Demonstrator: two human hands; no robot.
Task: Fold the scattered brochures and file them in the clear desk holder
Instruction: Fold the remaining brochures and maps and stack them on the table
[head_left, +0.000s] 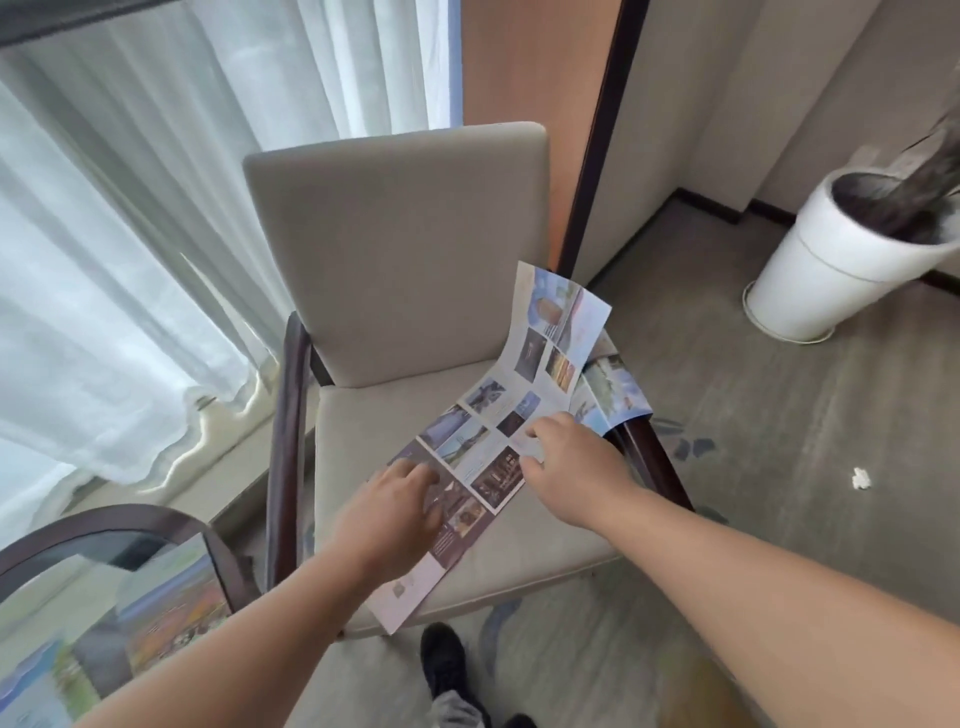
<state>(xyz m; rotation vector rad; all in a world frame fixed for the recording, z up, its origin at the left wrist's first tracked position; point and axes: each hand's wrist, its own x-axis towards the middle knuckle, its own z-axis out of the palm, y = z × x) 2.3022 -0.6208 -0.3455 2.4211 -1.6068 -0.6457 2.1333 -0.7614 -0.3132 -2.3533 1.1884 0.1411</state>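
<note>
Head view, single frame.

- An open brochure (493, 415) lies unfolded diagonally across the armchair seat (363, 431), centre of frame. Its far end curls up against the backrest (400, 249), and its near end hangs just over the seat's front edge.
- The left hand (395, 504) rests on the brochure's lower panels with fingers spread and flat. Judged purpose: pinning the sheet so it cannot slide on the cushion.
- The right hand (571, 452) is at the sheet's right edge, fingers and thumb curled. It appears to pinch that edge, probably to lift a panel over along a crease.
- A second brochure (618, 389) lies partly under the first, draped over the right armrest (654, 462), not yet folded.
- More printed sheets (171, 613) show at the glass table (104, 525), lower left of frame. Whether they lie on or under the glass cannot be told.
- The clear desk holder is not in view, so filing is judged not yet begun.
- A soft seat makes a poor creasing surface, so the folds may come out uneven.
</note>
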